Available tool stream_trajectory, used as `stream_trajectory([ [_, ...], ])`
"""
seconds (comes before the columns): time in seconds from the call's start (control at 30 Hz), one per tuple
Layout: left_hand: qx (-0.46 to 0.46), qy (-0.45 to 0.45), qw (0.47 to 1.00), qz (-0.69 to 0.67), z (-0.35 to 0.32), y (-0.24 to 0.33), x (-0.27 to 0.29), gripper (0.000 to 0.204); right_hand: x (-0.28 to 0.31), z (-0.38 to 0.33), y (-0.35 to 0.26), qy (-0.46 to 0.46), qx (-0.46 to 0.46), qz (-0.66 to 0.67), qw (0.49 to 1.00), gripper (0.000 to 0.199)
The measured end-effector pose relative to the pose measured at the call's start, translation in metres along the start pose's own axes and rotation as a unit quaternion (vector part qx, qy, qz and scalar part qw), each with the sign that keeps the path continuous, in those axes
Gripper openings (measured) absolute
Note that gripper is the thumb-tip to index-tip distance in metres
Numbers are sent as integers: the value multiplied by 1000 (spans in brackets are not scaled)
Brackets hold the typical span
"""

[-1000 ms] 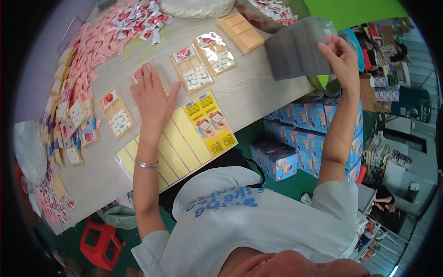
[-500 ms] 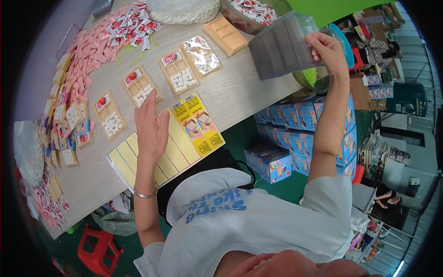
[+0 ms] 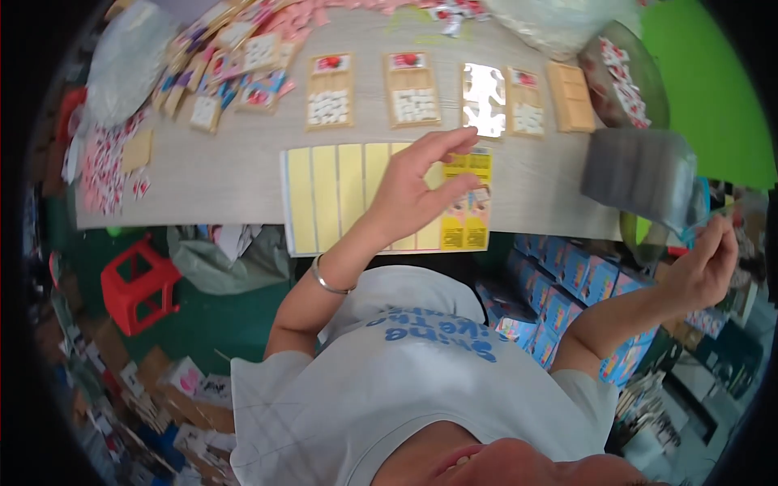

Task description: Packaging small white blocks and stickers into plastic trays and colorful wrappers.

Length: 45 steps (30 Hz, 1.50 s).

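Note:
My left hand (image 3: 425, 190) hovers over a yellow printed sheet (image 3: 324, 198), fingers stretched out and thumb apart, holding nothing. My right hand (image 3: 709, 263) is beyond the table's right end, fingers pinched together beside a smoky see-through bin (image 3: 636, 170); what they hold, if anything, is too blurred to make out. Along the table behind the sheet stand tan trays with small white pieces and strawberry-printed packets: a left tray (image 3: 331, 91), a second tray (image 3: 413, 91), a third tray (image 3: 484, 97) whitened by glare and a fourth tray (image 3: 525, 101).
Empty tan trays (image 3: 570, 97) lie beside a metal bowl (image 3: 628, 77) of red-and-white packets. Filled packs (image 3: 235, 61) and a plastic bag (image 3: 130, 61) crowd the left back. A red stool (image 3: 139, 283) and blue boxes (image 3: 559, 279) stand below the table's edge.
The view has swung, shifting the table and trays across it. My right hand has gone from the bin's upper rim to beyond its near right side. My left hand still hovers over the sheet, open.

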<state>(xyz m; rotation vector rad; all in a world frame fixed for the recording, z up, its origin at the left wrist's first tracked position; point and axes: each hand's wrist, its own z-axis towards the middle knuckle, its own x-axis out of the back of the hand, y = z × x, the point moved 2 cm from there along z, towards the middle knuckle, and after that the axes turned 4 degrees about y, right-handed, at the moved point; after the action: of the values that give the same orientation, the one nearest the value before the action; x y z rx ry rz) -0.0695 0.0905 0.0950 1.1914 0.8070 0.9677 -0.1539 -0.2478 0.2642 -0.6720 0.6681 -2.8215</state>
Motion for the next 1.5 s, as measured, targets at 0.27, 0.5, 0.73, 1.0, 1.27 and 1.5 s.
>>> stream_trajectory([
  [0.27, 177, 263, 949, -6, 10, -27, 106, 52, -258, -190, -130, -453, -418, 433, 658, 13],
  [0.5, 110, 326, 790, 507, 31, -85, 165, 46, -355, -220, -158, -538, -246, 226, 774, 24],
  [0.73, -32, 228, 759, 609, 40, -93, 132, 60, -318, -212, -154, -447, -42, 76, 890, 28],
  [1.0, -54, 145, 736, 659, 40, -92, 108, 65, -201, -174, -38, -426, -30, 30, 904, 29],
  [1.27, -38, 46, 855, 515, -22, -90, 1, 40, -197, -224, -15, -477, 77, 90, 871, 19],
  [1.5, -53, 92, 850, 516, -20, -103, -4, 14, -205, -227, -11, -367, 279, 130, 878, 31],
])
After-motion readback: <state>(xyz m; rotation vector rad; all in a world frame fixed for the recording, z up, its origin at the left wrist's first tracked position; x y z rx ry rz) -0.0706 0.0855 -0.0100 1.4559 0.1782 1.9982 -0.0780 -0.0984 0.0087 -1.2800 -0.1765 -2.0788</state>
